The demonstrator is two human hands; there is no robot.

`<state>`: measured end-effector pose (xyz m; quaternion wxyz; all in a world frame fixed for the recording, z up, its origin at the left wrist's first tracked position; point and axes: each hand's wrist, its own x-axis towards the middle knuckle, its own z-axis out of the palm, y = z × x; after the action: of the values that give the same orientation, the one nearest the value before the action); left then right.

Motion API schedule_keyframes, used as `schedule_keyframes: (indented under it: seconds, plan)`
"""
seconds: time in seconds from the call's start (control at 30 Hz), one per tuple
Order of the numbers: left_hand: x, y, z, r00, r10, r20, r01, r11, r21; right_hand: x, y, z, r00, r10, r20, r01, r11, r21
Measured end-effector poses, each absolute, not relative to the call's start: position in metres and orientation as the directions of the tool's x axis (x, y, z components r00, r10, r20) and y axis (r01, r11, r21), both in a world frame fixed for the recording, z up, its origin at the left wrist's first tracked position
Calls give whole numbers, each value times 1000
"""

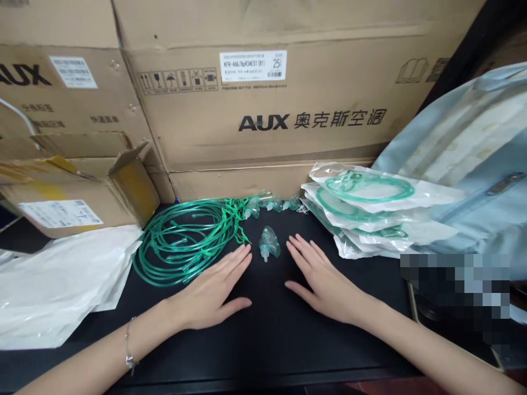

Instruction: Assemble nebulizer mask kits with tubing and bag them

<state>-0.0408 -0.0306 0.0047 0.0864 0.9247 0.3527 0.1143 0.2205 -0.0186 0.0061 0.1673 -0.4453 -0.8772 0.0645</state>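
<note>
The left hand is flat, just left of the small green mask, with its fingers side by side and its thumb sticking out. The right hand is flat too, just right of the mask, with its fingers a little apart. Both hands hold nothing. The mask sits on the black surface between the fingertips, touching neither hand, its clear spout pointing toward the person. A thin bracelet hangs on the left wrist.

Left of the mask are loops of green tubes; the left hand may be touching them, but I can't tell from here. Green straps lie at the loops' edge. More small masks sit behind the mask. Right of it is a pile of clear bags with green tubes inside. Far to its left are white bags, and behind those is a small open box whose label is too tiny to read.

Behind the mask stands a big brown box. It says "AUX 奥克斯空调" in black. Its white sticker reads "KFR-46G/BpR3AES1(B1)" and "25". Another brown box, behind and left of the mask, also says "AUX", partly cut off.
</note>
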Motion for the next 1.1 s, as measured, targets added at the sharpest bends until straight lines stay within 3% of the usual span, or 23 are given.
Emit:
schedule_keyframes:
  seconds: [0.1,0.17,0.43,1.1]
  plan:
    - [-45,-31,0,742,669,46,633,-722,278,228,-21,-4,-622,781,50,758,617,-211]
    - [-45,-29,-2,744,667,33,630,-717,300,229,-19,-7,-621,784,18,763,609,-216]
    - [-44,-27,-4,738,673,43,624,-706,335,230,-17,-9,-629,776,48,750,622,-223]
    - [-43,-28,-7,722,691,34,653,-696,297,227,-20,-10,-632,774,52,759,631,-161]
